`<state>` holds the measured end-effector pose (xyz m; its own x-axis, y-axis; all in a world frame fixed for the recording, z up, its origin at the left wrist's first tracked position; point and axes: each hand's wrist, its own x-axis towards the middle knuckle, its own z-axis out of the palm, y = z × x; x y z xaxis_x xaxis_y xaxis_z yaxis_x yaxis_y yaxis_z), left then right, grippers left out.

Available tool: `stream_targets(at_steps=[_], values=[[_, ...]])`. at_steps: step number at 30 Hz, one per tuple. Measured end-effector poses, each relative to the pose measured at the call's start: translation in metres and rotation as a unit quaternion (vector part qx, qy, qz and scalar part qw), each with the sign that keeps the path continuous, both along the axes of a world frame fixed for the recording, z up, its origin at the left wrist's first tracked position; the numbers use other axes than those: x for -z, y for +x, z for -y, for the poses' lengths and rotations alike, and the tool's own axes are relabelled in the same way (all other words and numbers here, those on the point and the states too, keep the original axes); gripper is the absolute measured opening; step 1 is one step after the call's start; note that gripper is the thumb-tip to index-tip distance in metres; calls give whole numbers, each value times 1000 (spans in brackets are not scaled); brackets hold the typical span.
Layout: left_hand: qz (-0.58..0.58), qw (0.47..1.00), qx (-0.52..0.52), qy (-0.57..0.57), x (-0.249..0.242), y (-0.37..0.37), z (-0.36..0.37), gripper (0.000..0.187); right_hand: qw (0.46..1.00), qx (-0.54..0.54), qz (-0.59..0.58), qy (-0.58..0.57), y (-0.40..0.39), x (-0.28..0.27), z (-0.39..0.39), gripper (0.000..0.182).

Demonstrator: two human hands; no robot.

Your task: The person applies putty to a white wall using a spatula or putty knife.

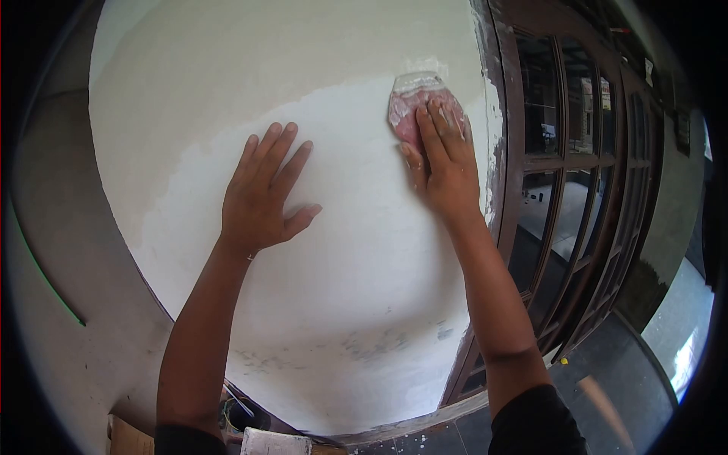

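Mostly, a wall (349, 205) filled the view, greyish-beige above and whiter below, with dark smudges along its lower part. Beside its right edge stood a brown wooden frame (572, 161) with glass panes, and below that lay a dark floor (618, 349). The person's left hand (265, 186) rested against the white area, fingers and thumb spread wide, holding nothing. Farther right and slightly higher, the right hand (447, 167) held a pink tool (406, 121) against the wall, fingers laid over it and the thumb by its lower left side. That tool, smeared with white and pale along its upper edge, sat near the brown frame, where the white met the beige. A dark container (258, 419) stood at the bottom, beside a white-smeared block (273, 444). Smallest was a yellow bit (564, 362) on the floor.
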<state>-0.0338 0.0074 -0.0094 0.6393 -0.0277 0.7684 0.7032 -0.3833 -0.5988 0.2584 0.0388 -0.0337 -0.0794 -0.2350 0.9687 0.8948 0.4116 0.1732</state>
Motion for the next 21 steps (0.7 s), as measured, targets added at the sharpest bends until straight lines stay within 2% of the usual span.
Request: stream_targets(at_steps=[2, 5, 11, 12, 16, 18, 21], values=[[2, 1000, -3, 1, 0, 1, 0, 68, 999, 12, 26, -22, 5, 30, 4, 54], [2, 1000, -6, 1, 0, 1, 0, 68, 1000, -2, 28, -14, 10, 35, 8, 55], [3, 1000, -8, 4, 0, 0, 0, 68, 999, -18, 7, 38, -2, -39, 6, 52], [4, 1000, -5, 4, 1, 0, 0, 69, 1000, -15, 0, 3, -5, -39, 6, 51], [10, 1000, 7, 17, 0, 1, 2, 72, 999, 23, 23, -43, -9, 20, 9, 54], [8, 1000, 9, 13, 0, 1, 2, 71, 998, 6, 26, -53, -6, 49, 12, 55], [6, 1000, 5, 14, -1, 2, 2, 71, 998, -9, 29, -51, 0, 45, 12, 58]])
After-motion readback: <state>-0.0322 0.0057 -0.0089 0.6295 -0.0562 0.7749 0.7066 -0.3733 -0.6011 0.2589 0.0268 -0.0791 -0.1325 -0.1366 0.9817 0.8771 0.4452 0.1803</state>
